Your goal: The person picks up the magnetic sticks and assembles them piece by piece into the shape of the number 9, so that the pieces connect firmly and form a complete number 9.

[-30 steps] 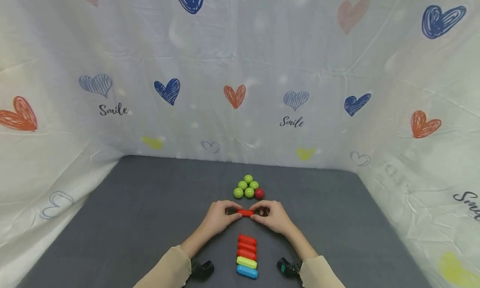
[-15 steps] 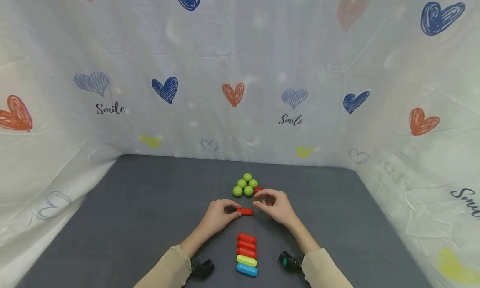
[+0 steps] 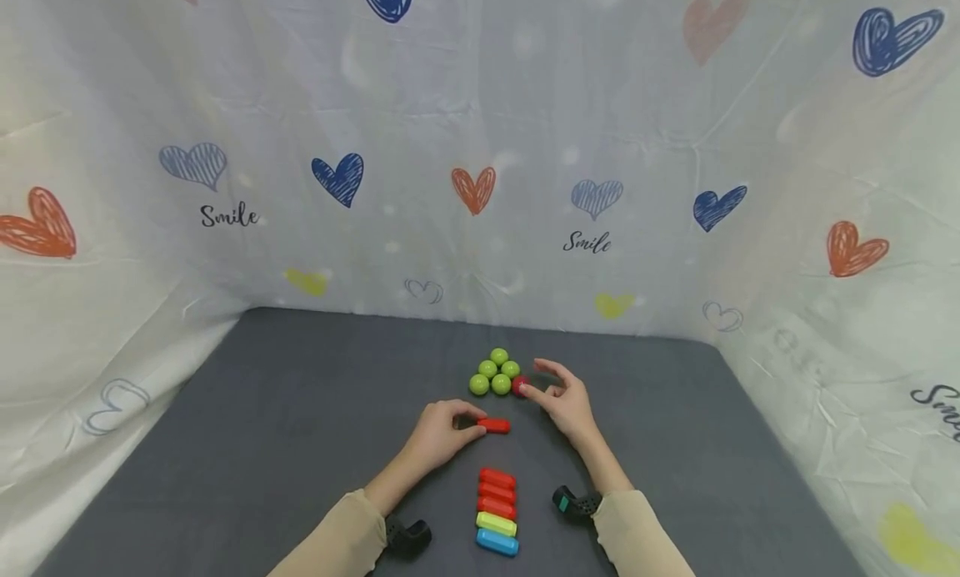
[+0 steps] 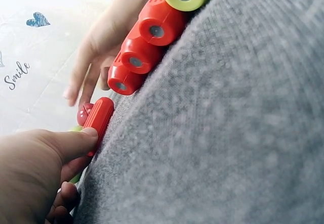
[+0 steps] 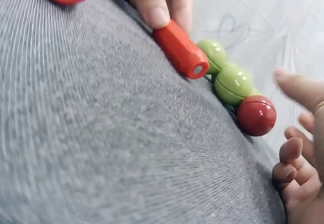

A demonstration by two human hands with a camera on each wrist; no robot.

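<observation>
My left hand (image 3: pixel 441 432) pinches one end of a red rod (image 3: pixel 497 425) between thumb and finger. In the right wrist view the rod (image 5: pixel 183 49) lies on the grey cloth and shows a round grey metal tip at its free end. My right hand (image 3: pixel 567 400) is at the red ball (image 3: pixel 518 384), thumb and fingers spread apart. In the right wrist view a gap shows between the thumb and the red ball (image 5: pixel 257 116). Several green balls (image 3: pixel 501 383) form a triangle with the red one at its near right corner.
Nearer to me, several red rods (image 3: pixel 497 492), a yellow-green rod (image 3: pixel 497 524) and a blue rod (image 3: pixel 497 543) lie side by side in a column. The grey cloth-covered table (image 3: pixel 337 377) meets a white curtain (image 3: pixel 525 302) printed with hearts at the back and sides.
My right hand has let go of the red rod's right end and moved up and right to the red ball, its fingers spreading. My left hand stays on the rod.
</observation>
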